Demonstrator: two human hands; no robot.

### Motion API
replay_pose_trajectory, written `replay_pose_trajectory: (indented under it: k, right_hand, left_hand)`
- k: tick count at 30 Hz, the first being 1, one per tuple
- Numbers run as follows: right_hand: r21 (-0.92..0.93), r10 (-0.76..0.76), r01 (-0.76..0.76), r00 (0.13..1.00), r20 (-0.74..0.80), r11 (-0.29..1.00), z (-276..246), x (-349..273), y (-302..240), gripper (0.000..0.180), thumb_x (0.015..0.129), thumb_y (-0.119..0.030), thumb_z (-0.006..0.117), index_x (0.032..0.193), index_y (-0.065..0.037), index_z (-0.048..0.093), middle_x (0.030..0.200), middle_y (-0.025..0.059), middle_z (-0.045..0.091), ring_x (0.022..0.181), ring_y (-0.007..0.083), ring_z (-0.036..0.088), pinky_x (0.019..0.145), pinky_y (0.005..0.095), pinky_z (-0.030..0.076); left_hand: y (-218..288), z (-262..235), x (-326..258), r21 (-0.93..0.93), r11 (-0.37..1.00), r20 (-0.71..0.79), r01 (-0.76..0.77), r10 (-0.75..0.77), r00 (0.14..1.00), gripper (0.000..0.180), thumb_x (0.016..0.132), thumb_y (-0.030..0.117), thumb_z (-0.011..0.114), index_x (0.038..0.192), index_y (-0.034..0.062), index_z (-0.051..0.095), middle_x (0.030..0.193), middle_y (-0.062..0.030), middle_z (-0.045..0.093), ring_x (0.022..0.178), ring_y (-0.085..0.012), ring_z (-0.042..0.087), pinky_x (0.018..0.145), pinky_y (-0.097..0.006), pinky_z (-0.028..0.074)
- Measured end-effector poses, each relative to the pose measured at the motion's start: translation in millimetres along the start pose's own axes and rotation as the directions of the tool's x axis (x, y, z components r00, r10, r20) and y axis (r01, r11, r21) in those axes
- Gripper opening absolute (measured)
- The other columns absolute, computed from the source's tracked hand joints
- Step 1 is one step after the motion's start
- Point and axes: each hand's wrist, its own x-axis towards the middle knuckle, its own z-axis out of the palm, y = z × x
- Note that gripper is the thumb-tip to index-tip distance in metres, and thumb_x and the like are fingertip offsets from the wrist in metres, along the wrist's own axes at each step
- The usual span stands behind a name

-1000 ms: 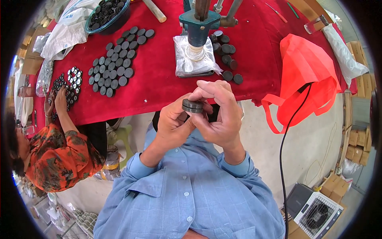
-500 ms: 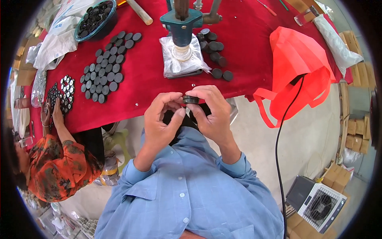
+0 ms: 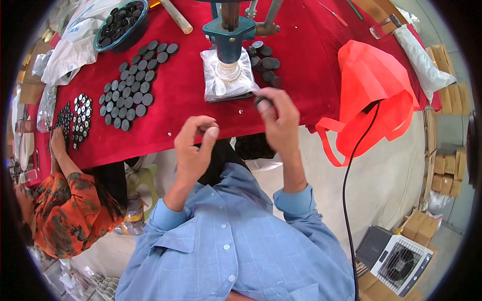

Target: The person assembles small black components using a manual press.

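Note:
Between the thumb and fingers of my right hand [image 3: 281,120] is a round black cap [image 3: 261,102], held just right of the plastic-covered base of a teal press [image 3: 228,37]. My left hand [image 3: 193,148] is in front of the table edge, fingers loosely curled, thumb apart from them and nothing visible in it. Several similar black caps [image 3: 270,63] are bunched beside the press, partly hidden behind my right hand. Clear plastic [image 3: 215,85] wraps the press base under its pale round ram tip [image 3: 228,71].
Many dark discs [image 3: 128,90] lie spread left of the press, below a teal basin [image 3: 100,48] of black parts. A co-worker's hand [image 3: 58,143] is among small parts at the far left. A red bag [image 3: 371,75] with a black cable [image 3: 346,200] sits right.
My hands have come apart from the cap they both held. My right hand has carried it forward and right, towards the caps by the press; my left hand stays back without it.

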Motion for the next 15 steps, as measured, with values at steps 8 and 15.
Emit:
replay_pose_trajectory:
  k: [8, 15]
  right_hand:
    - [-0.604, -0.178, 0.146, 0.984, 0.006, 0.783, 20, 47, 57, 0.033, 0.091, -0.016, 0.072, 0.124, -0.015, 0.070, 0.131, 0.0098, 0.062, 0.124, 0.0341, 0.056, 0.104, 0.0533, 0.043]
    - [-0.714, -0.228, 0.432, 0.901, 0.369, 0.551, 30, 99, 99, 0.051, 0.099, -0.018, 0.062, 0.150, -0.021, 0.057, 0.162, 0.0120, 0.047, 0.152, 0.0323, 0.043, 0.120, 0.0555, 0.033]
  left_hand:
    - [-26, -78, -22, 0.527, 0.850, -0.399, 0.005, 0.242, 0.884, 0.025, 0.093, 0.002, 0.073, 0.117, 0.0013, 0.065, 0.119, -0.0135, 0.066, 0.108, -0.0263, 0.064, 0.094, -0.037, 0.050]
    - [-47, -147, -36, 0.723, 0.637, -0.542, 0.268, 0.282, 0.792, 0.044, 0.091, 0.008, 0.077, 0.131, 0.0011, 0.060, 0.134, -0.0165, 0.061, 0.129, -0.0344, 0.053, 0.110, -0.047, 0.043]
